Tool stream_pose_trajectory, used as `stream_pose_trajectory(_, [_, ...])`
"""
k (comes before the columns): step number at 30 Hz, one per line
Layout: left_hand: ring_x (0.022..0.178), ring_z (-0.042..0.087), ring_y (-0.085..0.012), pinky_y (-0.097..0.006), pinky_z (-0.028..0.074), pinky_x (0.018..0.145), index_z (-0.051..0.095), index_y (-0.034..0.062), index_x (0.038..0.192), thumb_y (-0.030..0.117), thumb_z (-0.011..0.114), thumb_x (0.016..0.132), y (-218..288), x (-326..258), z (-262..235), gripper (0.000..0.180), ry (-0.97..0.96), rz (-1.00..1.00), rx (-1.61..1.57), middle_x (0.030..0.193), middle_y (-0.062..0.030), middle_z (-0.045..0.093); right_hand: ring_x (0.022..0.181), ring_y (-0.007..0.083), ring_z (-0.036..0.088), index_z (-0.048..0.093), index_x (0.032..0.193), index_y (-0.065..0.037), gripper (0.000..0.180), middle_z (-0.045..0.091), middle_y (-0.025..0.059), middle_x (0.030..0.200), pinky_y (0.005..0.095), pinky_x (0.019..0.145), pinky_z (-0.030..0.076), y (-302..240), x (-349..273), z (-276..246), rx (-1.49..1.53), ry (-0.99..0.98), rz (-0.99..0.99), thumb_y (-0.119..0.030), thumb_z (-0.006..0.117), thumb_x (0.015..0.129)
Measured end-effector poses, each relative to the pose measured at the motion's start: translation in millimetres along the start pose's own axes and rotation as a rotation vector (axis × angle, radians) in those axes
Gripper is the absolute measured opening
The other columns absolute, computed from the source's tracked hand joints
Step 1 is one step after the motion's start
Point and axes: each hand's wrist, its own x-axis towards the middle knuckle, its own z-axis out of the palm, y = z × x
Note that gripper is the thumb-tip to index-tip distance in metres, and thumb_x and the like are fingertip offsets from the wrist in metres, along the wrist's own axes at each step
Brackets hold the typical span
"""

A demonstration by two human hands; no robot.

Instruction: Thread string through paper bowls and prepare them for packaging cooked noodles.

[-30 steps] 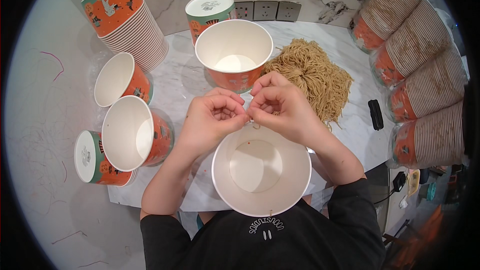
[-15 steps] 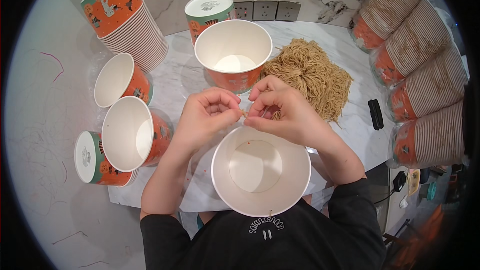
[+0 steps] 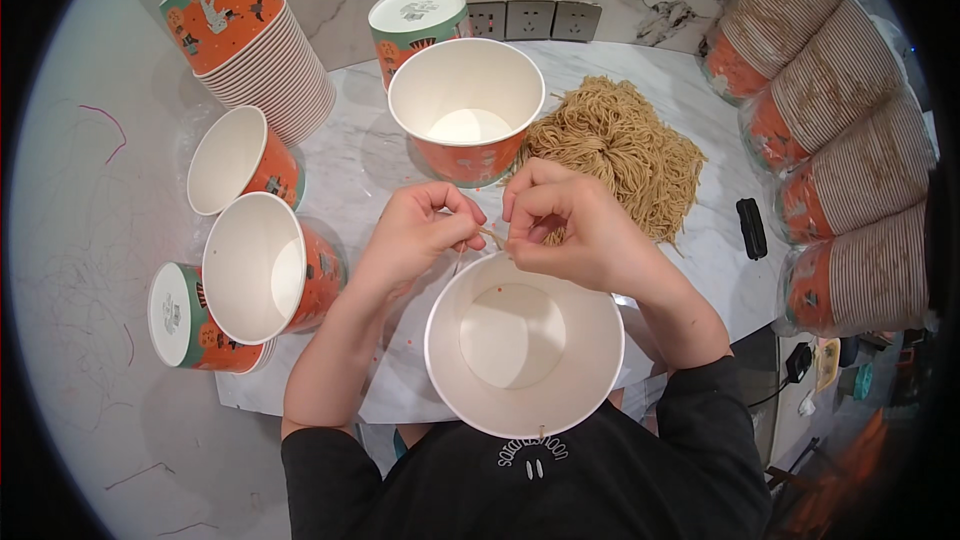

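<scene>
Over the far rim of a white-lined paper bucket [image 3: 512, 405], my two hands work a thin tan cord [image 3: 492, 236]. My left hand [image 3: 415, 235] pinches one part of it between thumb and fingertips, and a strand hangs below them. Close by on the right, my right hand [image 3: 565, 220] pinches the other part, its fingers curled. A short stretch of cord spans the small gap between the hands. The bucket stands right against my body, its mouth toward me, with a bit of cord at its near rim.
A heap of tan cords [image 3: 625, 155] lies behind my right hand. Beyond my hands stands another orange bucket [image 3: 468, 155]. More buckets [image 3: 255, 270] and a tall stack [image 3: 270, 70] line the left; wrapped stacks [image 3: 850, 270] and a black object [image 3: 751, 229] are right.
My hands have drawn slightly apart, so more of the cord shows between them. The right hand has shifted a little to the right and toward me.
</scene>
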Motion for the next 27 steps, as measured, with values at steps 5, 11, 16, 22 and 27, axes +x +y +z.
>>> stream_pose_trajectory(5, [0.076, 0.069, -0.0132, -0.025, 0.056, 0.072, 0.063, -0.0010, 0.084, -0.004, 0.061, 0.084, -1.5, -1.0, 3.7, 0.004, 0.051, 0.062, 0.032, 0.098, -0.0098, 0.067, 0.085, 0.0092, 0.058, 0.067, 0.077, 0.001, 0.003, 0.056, 0.0042, 0.101, 0.0227, 0.074, 0.050, 4.1, 1.4, -0.2, 0.027, -0.017, 0.016, 0.001, 0.071, 0.078])
stream_pose_trajectory(11, [0.081, 0.071, -0.0137, -0.025, 0.055, 0.071, 0.061, -0.0018, 0.094, -0.002, 0.068, 0.084, 5.5, -2.5, 4.7, 0.011, -0.042, -0.032, 0.008, 0.093, -0.0084, 0.067, 0.081, 0.0081, 0.058, 0.072, 0.085, 0.000, 0.013, 0.059, 0.0030, 0.094, 0.0230, 0.070, 0.049, 15.6, 8.7, -8.1, -0.048, -0.064, 0.107, -0.012, 0.071, 0.090])
stream_pose_trajectory(16, [0.082, 0.071, -0.0142, -0.025, 0.055, 0.073, 0.054, 0.0011, 0.103, -0.002, 0.069, 0.086, 3.0, -2.2, 1.0, 0.024, -0.025, 0.040, -0.014, 0.100, -0.0082, 0.064, 0.079, 0.0067, 0.059, 0.073, 0.089, 0.000, 0.020, 0.061, 0.0005, 0.089, 0.0222, 0.068, 0.048, 36.4, 19.8, -2.4, 0.146, -0.091, 0.240, -0.019, 0.072, 0.094])
stream_pose_trajectory(22, [0.084, 0.072, -0.0155, -0.027, 0.056, 0.074, 0.051, 0.0026, 0.105, -0.003, 0.071, 0.085, 9.2, -5.8, -5.0, 0.029, -0.056, 0.052, 0.008, 0.108, -0.0094, 0.061, 0.074, 0.0035, 0.058, 0.072, 0.093, -0.003, 0.016, 0.064, -0.0045, 0.082, 0.0195, 0.066, 0.047, 46.4, 27.6, 0.9, 0.301, -0.220, 0.309, -0.019, 0.071, 0.092])
stream_pose_trajectory(27, [0.085, 0.072, -0.0154, -0.026, 0.056, 0.073, 0.050, 0.0028, 0.103, -0.005, 0.073, 0.083, 12.6, -7.6, -7.5, 0.032, -0.062, 0.081, 0.068, 0.108, -0.0082, 0.058, 0.072, 0.0002, 0.057, 0.072, 0.094, -0.002, 0.019, 0.064, -0.0052, 0.080, 0.0177, 0.062, 0.045, 42.7, 30.2, 6.8, 0.450, -0.328, 0.358, -0.020, 0.067, 0.092])
